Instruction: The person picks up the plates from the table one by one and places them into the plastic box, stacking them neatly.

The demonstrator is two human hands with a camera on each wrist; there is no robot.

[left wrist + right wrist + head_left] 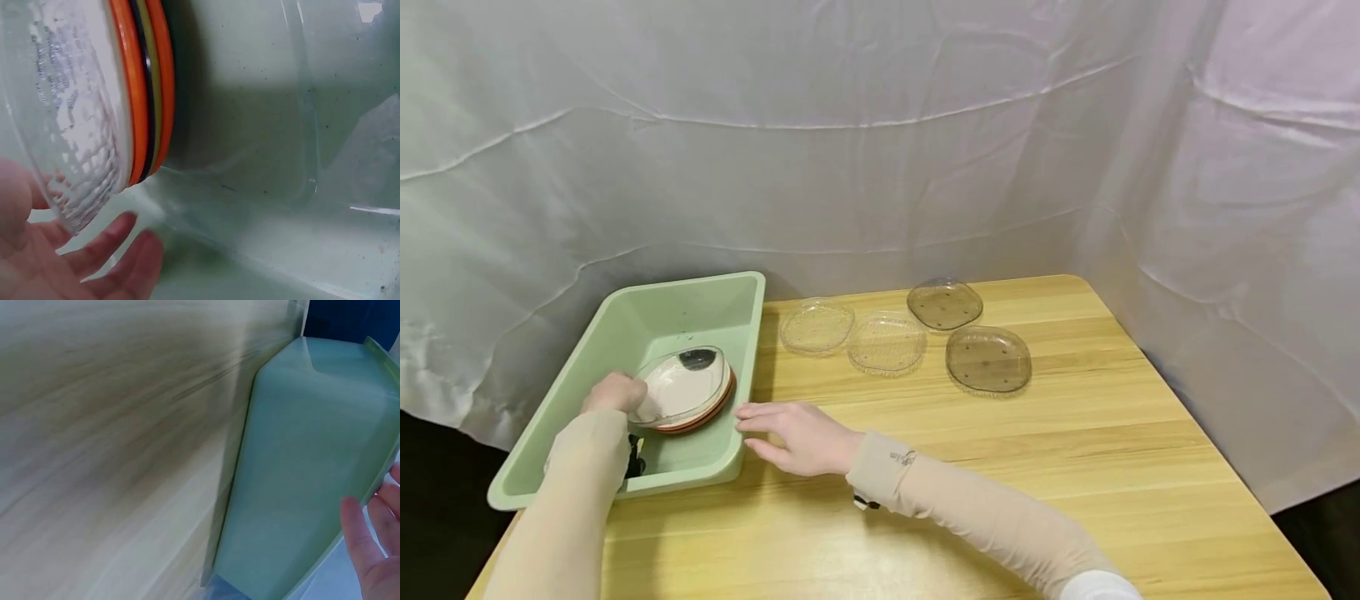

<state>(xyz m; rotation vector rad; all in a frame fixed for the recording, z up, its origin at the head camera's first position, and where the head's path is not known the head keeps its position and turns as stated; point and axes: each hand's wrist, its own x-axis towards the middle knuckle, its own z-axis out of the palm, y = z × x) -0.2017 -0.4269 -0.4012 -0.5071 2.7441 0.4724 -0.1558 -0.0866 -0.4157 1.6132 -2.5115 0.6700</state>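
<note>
In the head view my left hand (615, 394) is inside a green tub (688, 477), pinching the near-left rim of a clear textured plate (69, 119). That plate lies over a stack of plates (724, 398) with a white one on top, and a dark patch shows through it. Orange, black and olive rims (136, 94) of the stack show in the left wrist view, where the other fingers (147, 256) of that hand are spread beneath. My right hand (797, 437) touches the tub's right rim with its fingers extended.
On the wooden table (1120, 467) to the right of the tub lie two clear plates, one at the back (817, 325) and one beside it (887, 343). Two smoky grey-brown plates, one farther back (945, 304) and one nearer (988, 360), lie beyond them. A grey curtain (865, 183) hangs behind.
</note>
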